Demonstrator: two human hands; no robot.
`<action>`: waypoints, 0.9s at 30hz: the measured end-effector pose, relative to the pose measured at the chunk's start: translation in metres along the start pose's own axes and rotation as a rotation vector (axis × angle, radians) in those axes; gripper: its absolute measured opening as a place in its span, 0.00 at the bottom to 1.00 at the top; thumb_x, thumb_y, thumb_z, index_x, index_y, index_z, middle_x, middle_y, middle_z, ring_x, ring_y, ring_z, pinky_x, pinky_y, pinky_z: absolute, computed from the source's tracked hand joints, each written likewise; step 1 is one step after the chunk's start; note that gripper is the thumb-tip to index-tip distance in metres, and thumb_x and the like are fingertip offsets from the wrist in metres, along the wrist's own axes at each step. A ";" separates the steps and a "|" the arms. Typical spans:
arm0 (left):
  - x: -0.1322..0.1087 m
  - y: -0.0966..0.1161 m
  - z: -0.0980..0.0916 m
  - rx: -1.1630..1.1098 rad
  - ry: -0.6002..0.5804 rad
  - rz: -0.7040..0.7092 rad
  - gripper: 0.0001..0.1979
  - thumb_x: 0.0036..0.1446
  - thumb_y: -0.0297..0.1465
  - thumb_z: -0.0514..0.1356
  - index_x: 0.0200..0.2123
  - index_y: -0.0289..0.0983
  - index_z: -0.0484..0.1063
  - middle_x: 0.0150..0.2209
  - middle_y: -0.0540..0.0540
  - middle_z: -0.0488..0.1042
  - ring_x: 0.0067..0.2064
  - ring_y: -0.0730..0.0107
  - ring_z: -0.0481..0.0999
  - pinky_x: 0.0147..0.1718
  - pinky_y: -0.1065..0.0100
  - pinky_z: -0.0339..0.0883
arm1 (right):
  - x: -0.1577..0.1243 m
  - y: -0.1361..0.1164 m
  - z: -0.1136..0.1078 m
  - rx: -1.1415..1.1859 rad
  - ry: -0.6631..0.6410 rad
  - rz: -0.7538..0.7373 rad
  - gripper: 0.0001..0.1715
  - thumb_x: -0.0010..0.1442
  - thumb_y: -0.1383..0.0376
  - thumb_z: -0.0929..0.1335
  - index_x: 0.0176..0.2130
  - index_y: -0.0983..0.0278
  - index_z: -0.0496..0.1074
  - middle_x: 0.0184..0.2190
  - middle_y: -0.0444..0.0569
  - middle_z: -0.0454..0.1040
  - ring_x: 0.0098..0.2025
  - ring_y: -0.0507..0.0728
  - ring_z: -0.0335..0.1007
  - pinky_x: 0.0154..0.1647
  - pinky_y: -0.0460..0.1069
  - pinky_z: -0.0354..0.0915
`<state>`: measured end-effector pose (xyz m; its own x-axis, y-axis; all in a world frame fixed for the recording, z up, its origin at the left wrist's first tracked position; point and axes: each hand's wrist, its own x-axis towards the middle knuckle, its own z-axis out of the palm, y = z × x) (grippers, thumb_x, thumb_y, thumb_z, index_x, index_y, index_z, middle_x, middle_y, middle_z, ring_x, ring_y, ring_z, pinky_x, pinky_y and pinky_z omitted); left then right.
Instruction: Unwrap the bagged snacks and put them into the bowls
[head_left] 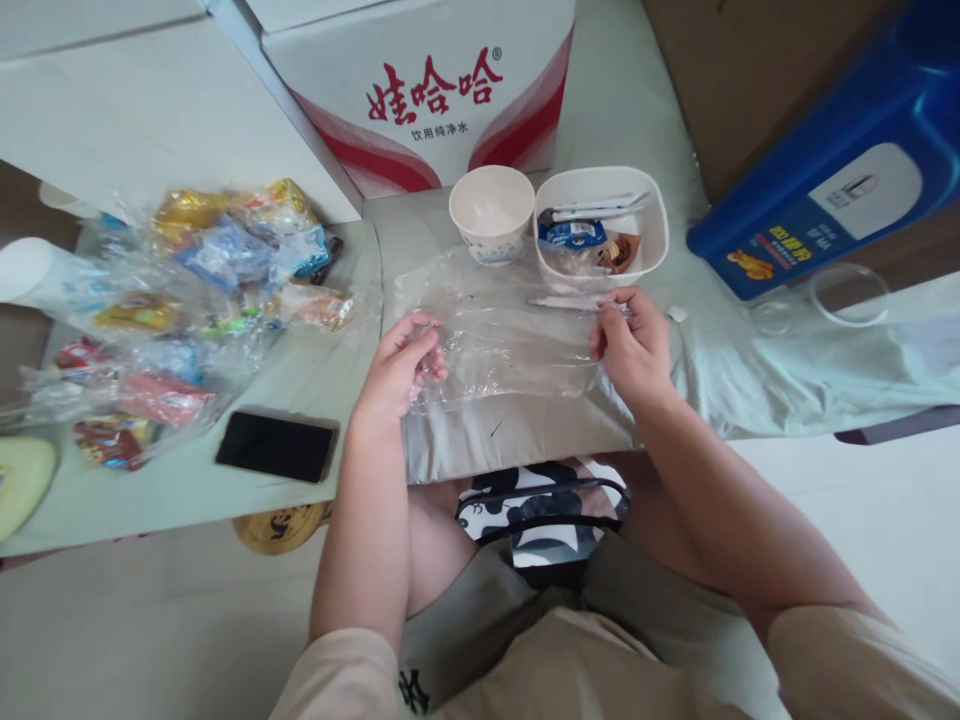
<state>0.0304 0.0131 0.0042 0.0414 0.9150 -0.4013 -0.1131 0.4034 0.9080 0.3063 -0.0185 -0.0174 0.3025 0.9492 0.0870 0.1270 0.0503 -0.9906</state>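
Observation:
A clear plastic bag (502,345) lies spread between my two hands on the cloth-covered table. My left hand (409,365) is at the bag's left edge, fingers curled together; what they grip is too small to make out. At the bag's right side, my right hand (634,345) pinches a thin white packet (566,302), which points left over the bag. Just behind stand a white paper cup (493,212) and a white rectangular bowl (654,225) holding small packets, a blue one (574,233) among them.
Wrapped snacks in clear bags (225,250) cover the left side, with a black phone (277,445) in front. A large white carton (442,90) stands behind. On the right are a blue container (817,190) and a transparent cup (847,297) on its side.

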 end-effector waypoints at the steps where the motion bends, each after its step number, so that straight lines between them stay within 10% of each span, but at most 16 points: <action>1: 0.000 0.001 0.000 -0.026 0.018 0.013 0.14 0.45 0.32 0.69 0.37 0.39 0.71 0.19 0.56 0.70 0.19 0.75 0.71 0.18 0.76 0.65 | 0.000 0.000 0.000 -0.003 0.001 0.000 0.11 0.66 0.54 0.68 0.38 0.57 0.66 0.16 0.37 0.65 0.16 0.51 0.59 0.19 0.48 0.55; 27: -0.003 0.001 0.003 -0.081 0.096 0.073 0.07 0.43 0.27 0.65 0.30 0.37 0.72 0.19 0.56 0.67 0.20 0.79 0.68 0.20 0.78 0.63 | -0.004 -0.006 0.001 -0.099 -0.067 -0.009 0.06 0.62 0.59 0.67 0.36 0.59 0.67 0.17 0.37 0.65 0.17 0.50 0.59 0.22 0.47 0.55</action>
<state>0.0336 0.0108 0.0066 -0.0643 0.9353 -0.3481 -0.1922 0.3307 0.9240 0.3033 -0.0223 -0.0118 0.2374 0.9677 0.0851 0.2231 0.0310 -0.9743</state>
